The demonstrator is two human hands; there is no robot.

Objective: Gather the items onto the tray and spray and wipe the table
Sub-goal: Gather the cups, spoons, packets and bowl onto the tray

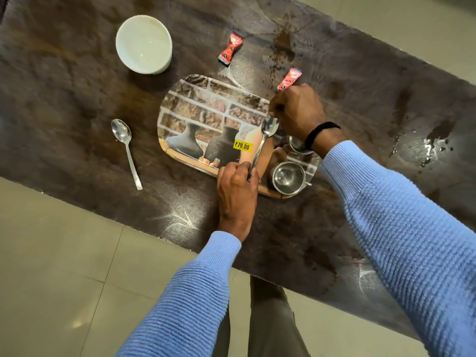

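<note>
A printed tray [195, 109] with a yellow price sticker lies mid-table. My left hand [237, 191] grips the handle of a steel spoon [268, 128] that slants over the tray. My right hand [296, 112] hovers over the tray's right side with curled fingers, its fingertips at the spoon's bowl; whether they hold anything is hidden. A steel cup [288, 177] stands on the tray's near right corner, a second cup [296, 145] half hidden under my right wrist. On the table lie a white bowl [144, 45], another spoon [125, 148] and two red sachets [230, 48] [289, 78].
The dark table [77, 104] has brown powder and a stain [283, 42] beyond the tray, and wet splashes [432, 143] at its right end. Tiled floor [64, 253] lies below the near edge, where my legs stand.
</note>
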